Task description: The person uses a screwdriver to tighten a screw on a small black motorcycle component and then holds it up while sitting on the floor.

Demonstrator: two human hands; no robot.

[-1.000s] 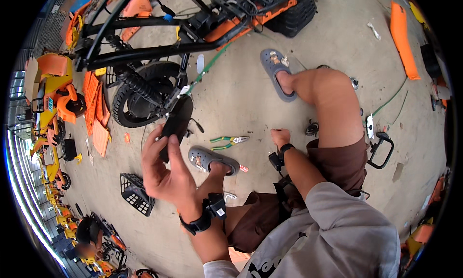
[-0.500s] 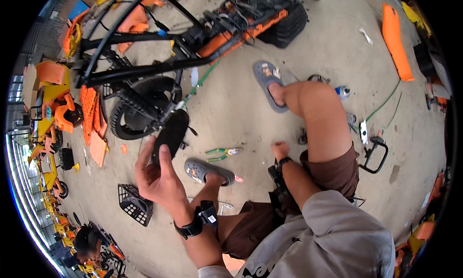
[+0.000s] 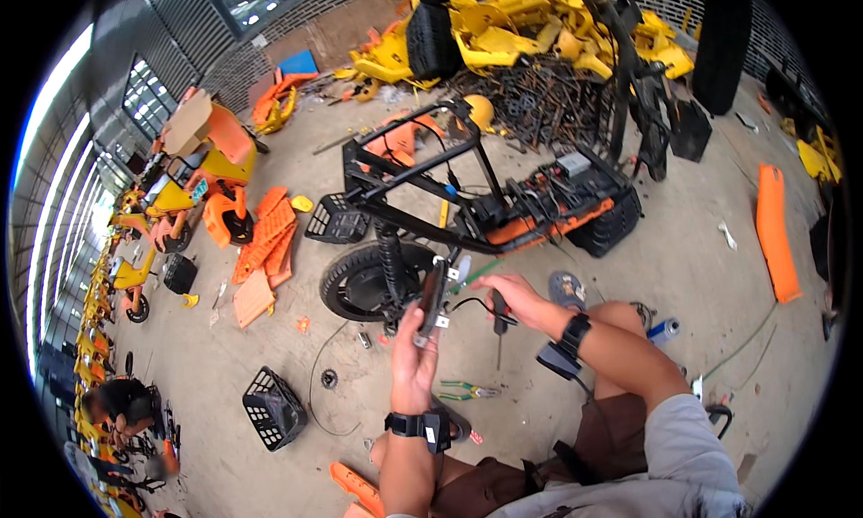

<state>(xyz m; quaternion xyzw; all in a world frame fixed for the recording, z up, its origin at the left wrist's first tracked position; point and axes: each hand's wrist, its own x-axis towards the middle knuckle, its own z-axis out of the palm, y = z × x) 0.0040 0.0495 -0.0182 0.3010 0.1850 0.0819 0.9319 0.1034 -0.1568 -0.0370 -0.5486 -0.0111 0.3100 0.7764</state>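
My left hand (image 3: 414,363) grips a flat, dark elongated part (image 3: 434,293) with small metal tabs along its side, held up nearly edge-on. A thin black cable (image 3: 472,303) curves beside that part toward my other hand. My right hand (image 3: 524,302) is closed on a screwdriver (image 3: 500,313) with a dark handle; its thin shaft points down. Behind the held part are the black wheel (image 3: 346,287) and the stripped black scooter frame (image 3: 418,172). Pliers with green and yellow handles (image 3: 467,391) lie on the floor below my hands.
A black basket (image 3: 272,408) and a small gear (image 3: 329,379) rest on the floor at left, near orange panels (image 3: 256,298). A spray can (image 3: 663,330) is by my right knee. Yellow panels (image 3: 503,41) and dark metal parts (image 3: 548,100) are heaped at the back.
My right hand has come up from beside my knee and now holds a screwdriver near the part. The part has turned from face-on to edge-on. My view has tilted up.
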